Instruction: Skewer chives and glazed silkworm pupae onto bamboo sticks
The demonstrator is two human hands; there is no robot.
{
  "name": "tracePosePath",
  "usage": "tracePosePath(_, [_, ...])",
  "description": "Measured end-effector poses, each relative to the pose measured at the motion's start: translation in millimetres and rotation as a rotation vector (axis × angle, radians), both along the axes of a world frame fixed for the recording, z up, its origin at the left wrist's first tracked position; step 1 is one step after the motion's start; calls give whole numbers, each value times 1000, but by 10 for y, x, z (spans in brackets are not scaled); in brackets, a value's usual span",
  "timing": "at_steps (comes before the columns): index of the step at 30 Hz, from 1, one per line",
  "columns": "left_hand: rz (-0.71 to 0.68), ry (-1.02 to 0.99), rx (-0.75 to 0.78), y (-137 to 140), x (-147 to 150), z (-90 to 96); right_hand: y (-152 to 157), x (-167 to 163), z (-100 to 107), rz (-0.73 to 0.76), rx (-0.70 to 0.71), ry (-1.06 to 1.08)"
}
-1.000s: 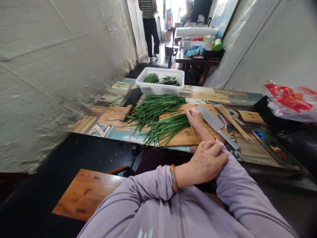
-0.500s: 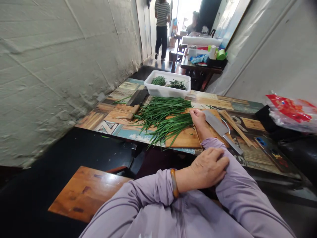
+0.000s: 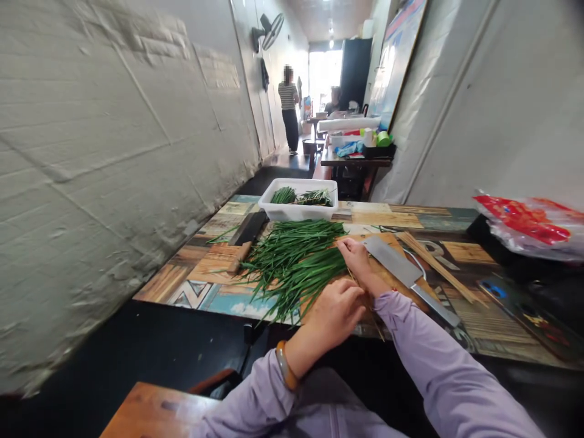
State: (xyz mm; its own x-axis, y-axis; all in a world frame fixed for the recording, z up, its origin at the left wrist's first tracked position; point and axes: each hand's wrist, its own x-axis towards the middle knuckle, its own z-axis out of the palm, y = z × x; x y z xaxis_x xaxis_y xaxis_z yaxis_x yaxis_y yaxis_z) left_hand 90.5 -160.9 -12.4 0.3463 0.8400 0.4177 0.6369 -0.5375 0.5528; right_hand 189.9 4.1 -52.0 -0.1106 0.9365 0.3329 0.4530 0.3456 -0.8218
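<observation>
Two arms (image 3: 429, 350) forward, right hand (image 3: 354, 255) closed on chives (image 3: 314, 271), left hand (image 3: 336, 307) (nearer) half-curled, hold unclear

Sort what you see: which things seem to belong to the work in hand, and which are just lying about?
Likely part of the work:
chives, held in the right hand
wooden cutting board
metal cleaver
white plastic tub
straw-coloured strips

Likely just lying about:
smartphone
red-printed plastic bag
white roll, farther back

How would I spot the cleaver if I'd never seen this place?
On the patchwork table, find the wooden cutting board, partly under green stalks. The cleaver lies on the board's right side: broad, grey and metal, unlike the thin tan strips alongside.
</observation>
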Motion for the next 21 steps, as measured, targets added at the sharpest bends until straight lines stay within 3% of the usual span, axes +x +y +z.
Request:
tracePosePath(5, [-30, 212, -23, 22, -291, -193, 26, 22, 23, -4, 5, 79])
tracePosePath(9, [154, 311, -26, 110, -707, -182, 21, 71, 72, -36, 20, 134])
tracePosePath(13, [393, 223, -31, 234, -1233, -25, 14, 177, 55, -116, -30, 149])
tracePosePath(16, [546, 140, -12, 215, -1544, -10, 118, 222, -61, -192, -45, 201])
tracePosePath(19, [634, 110, -26, 34, -1634, -26, 231, 242, -175, -190, -43, 295])
tracePosePath(21, [589, 89, -52, -140, -1563, -34, 266, 265, -206, -151, -55, 304])
